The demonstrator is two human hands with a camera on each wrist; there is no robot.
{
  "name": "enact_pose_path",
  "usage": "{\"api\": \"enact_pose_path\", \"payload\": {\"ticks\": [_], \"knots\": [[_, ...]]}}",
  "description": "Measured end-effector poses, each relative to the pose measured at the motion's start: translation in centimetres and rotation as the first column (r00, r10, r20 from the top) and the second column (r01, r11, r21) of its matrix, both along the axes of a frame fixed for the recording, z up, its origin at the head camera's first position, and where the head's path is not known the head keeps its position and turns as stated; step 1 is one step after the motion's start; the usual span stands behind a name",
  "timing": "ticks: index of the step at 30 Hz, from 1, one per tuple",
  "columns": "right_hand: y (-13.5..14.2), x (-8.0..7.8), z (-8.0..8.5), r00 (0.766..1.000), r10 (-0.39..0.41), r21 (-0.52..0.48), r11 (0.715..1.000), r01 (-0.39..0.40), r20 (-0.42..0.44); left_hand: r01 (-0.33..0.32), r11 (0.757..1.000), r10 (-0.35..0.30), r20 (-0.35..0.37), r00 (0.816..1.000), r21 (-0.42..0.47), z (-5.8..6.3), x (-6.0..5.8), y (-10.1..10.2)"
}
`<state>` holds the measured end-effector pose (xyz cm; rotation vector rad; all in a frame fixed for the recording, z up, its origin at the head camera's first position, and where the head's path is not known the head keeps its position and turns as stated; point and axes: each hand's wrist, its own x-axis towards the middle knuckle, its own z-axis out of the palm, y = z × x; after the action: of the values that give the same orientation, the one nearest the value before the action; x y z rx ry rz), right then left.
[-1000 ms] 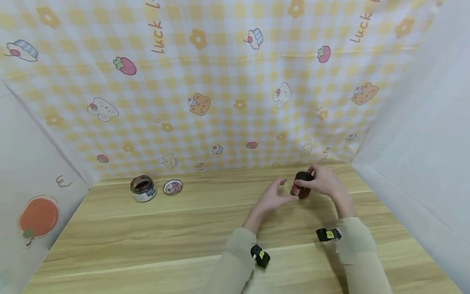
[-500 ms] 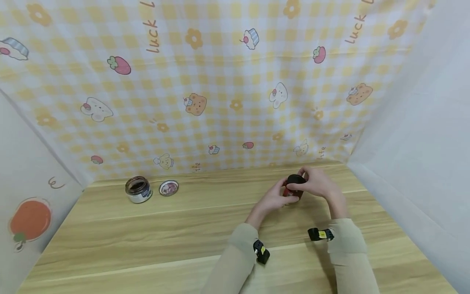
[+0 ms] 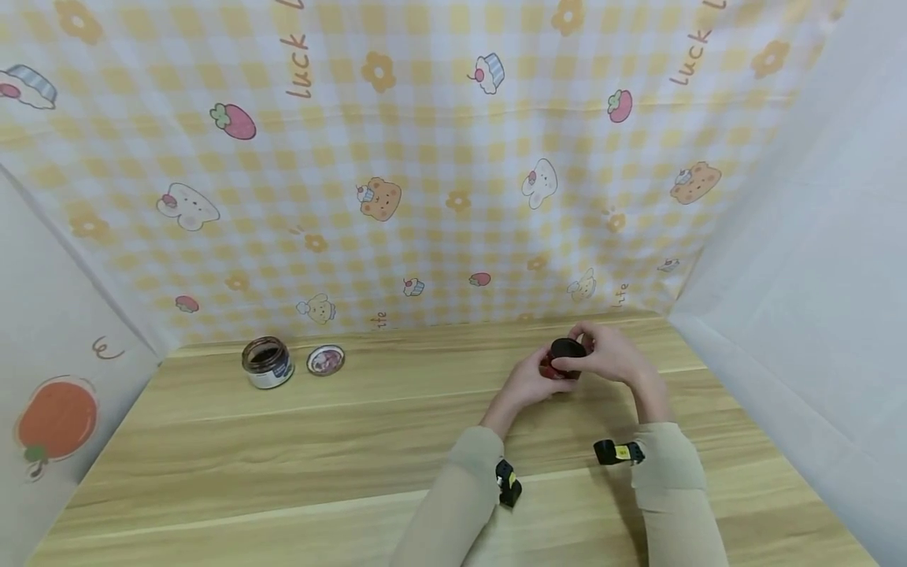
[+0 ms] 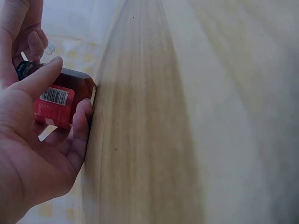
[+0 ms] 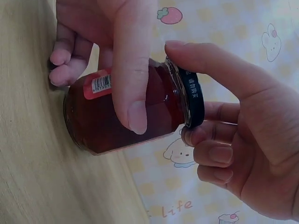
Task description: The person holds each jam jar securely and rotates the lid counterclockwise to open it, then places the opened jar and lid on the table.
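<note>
While left hand [image 3: 531, 381] grips red-labelled jar [image 5: 100, 121] over far right, right hand [image 3: 611, 354] pinches its black lid [image 5: 194, 100]; 1 open jar [image 3: 269, 374] stands far left.

The red-labelled jar [image 5: 102, 120] is dark red, its lid [image 5: 192, 97] black, the cloth [image 3: 439, 150] yellow-checked.

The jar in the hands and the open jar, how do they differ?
The held jar has a dark lid on; the open jar has none. The held jar's label is red, the open jar's white and blue. The left hand grips the held jar; the open jar stands untouched. Both are labelled.
</note>
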<state>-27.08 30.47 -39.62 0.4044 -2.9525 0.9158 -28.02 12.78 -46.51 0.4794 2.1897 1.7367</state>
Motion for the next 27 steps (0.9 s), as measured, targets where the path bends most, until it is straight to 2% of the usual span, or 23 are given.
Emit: {"api": "enact_pose_path", "payload": {"ticks": [6, 15, 27], "knots": [[0.1, -0.1, -0.2, 1.0, 0.022, -0.013, 1.0, -0.023, -0.018, -0.027, 1.0, 0.027, 0.018, 0.999, -0.011, 0.0, 0.0, -0.1], [-0.1, -0.2, -0.4, 0.997, 0.047, -0.038, 0.998, -0.05, -0.057, -0.032, 0.999, 0.032, -0.001, 0.999, 0.012, -0.1, 0.3, -0.4], [-0.7, 0.4, 0.3, 0.989, 0.051, -0.056, 0.997, -0.06, -0.14, -0.05, 0.997, 0.054, -0.063, 0.997, 0.053, 1.1, 1.2, -1.5]]}}
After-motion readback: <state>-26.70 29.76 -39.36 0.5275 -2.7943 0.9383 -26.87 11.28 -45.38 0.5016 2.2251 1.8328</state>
